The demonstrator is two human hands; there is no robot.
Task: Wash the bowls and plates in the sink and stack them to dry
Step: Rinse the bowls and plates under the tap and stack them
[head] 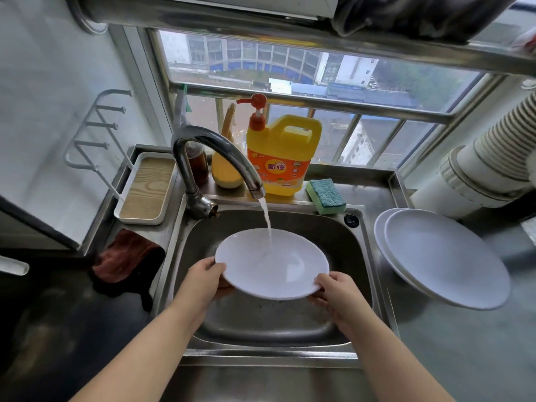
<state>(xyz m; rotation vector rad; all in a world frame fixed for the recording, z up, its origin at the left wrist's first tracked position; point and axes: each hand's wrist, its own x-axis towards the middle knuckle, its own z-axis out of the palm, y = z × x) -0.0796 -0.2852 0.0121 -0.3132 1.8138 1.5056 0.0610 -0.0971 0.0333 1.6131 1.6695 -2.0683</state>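
The left hand (204, 278) and right hand (336, 288) each grip the near rim of a white plate (271, 264) held over the sink (359, 256) under the tap's (208, 152) running water, with two plates (443, 256) stacked on the counter's right edge.

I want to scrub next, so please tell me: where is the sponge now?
In the head view, the sponge lies on the sink's back ledge, right of the faucet, beside the yellow detergent bottle.
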